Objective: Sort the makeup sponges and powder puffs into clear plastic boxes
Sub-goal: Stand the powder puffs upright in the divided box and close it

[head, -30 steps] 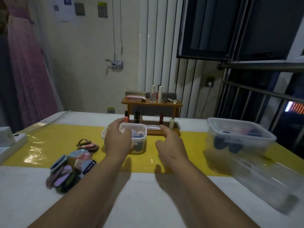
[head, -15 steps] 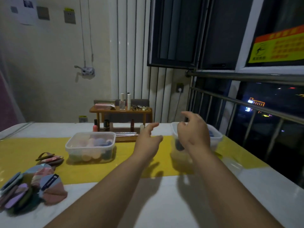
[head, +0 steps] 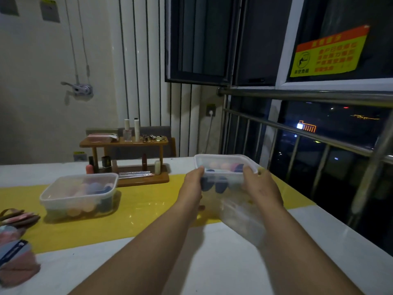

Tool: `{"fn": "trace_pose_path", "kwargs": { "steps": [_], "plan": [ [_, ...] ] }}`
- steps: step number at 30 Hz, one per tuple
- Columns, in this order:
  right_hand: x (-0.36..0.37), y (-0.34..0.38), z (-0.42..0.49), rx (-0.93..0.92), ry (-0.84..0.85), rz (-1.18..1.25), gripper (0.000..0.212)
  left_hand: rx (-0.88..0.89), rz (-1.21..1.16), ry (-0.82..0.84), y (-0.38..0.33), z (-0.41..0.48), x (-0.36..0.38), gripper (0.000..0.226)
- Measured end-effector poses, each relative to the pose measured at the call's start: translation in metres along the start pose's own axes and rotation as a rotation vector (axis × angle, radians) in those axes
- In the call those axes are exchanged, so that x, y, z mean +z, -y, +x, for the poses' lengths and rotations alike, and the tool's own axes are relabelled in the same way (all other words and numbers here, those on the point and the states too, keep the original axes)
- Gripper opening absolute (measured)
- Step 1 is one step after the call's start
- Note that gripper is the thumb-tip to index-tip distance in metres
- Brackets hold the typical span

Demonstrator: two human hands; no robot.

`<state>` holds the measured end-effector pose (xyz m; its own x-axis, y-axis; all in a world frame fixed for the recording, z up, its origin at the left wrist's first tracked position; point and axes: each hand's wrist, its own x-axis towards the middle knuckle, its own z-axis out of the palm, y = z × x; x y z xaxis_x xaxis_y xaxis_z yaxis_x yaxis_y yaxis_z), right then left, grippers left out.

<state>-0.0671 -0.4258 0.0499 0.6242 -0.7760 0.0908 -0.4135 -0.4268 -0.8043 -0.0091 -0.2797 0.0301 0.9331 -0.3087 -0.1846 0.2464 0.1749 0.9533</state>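
My left hand (head: 192, 184) and right hand (head: 261, 186) grip both ends of a clear box (head: 223, 161) so its sponges (head: 214, 185) won't spill; it is right of the wooden rack (head: 127, 143); the other box (head: 78, 194) and powder puffs (head: 17, 258) lie left of the rack.

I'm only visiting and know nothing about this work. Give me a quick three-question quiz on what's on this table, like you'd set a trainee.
1. True or false: the left hand and right hand grip two different boxes.
2. The left box on the yellow runner holds: A) nothing, B) coloured sponges, C) lipsticks.
3. Where do the powder puffs lie?
Key: 1 false, both grip the right box. 2 B. 3 In a pile at the left edge of the table, outside both boxes.
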Motion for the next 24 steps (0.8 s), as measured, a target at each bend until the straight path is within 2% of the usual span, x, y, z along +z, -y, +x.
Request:
{"fn": "trace_pose_path", "kwargs": {
  "steps": [2, 5, 13, 17, 19, 22, 24],
  "plan": [
    [0.001, 0.000, 0.001, -0.021, 0.060, -0.041, 0.060, -0.011, 0.016, -0.006, 0.000, 0.004, 0.002, 0.038],
    [0.005, 0.003, -0.001, -0.052, 0.053, -0.082, 0.060, 0.015, 0.030, -0.013, 0.001, 0.005, 0.000, 0.046],
    [0.031, 0.026, -0.021, -0.187, 0.151, -0.217, 0.061, 0.087, -0.023, -0.219, -0.002, 0.001, -0.045, 0.042],
    [0.047, 0.042, -0.036, -0.156, 0.354, -0.056, 0.064, 0.145, -0.126, -0.282, -0.009, -0.008, -0.071, 0.063],
    [0.057, 0.048, -0.046, -0.115, 0.430, 0.013, 0.063, 0.189, -0.124, -0.319, -0.012, -0.012, -0.085, 0.066],
    [0.070, 0.056, -0.060, -0.096, 0.453, 0.056, 0.061, 0.237, -0.098, -0.332, -0.015, -0.020, -0.105, 0.061],
    [0.078, 0.061, -0.065, -0.080, 0.441, 0.116, 0.058, 0.245, -0.037, -0.296, -0.014, -0.024, -0.117, 0.071]
  ]
}}
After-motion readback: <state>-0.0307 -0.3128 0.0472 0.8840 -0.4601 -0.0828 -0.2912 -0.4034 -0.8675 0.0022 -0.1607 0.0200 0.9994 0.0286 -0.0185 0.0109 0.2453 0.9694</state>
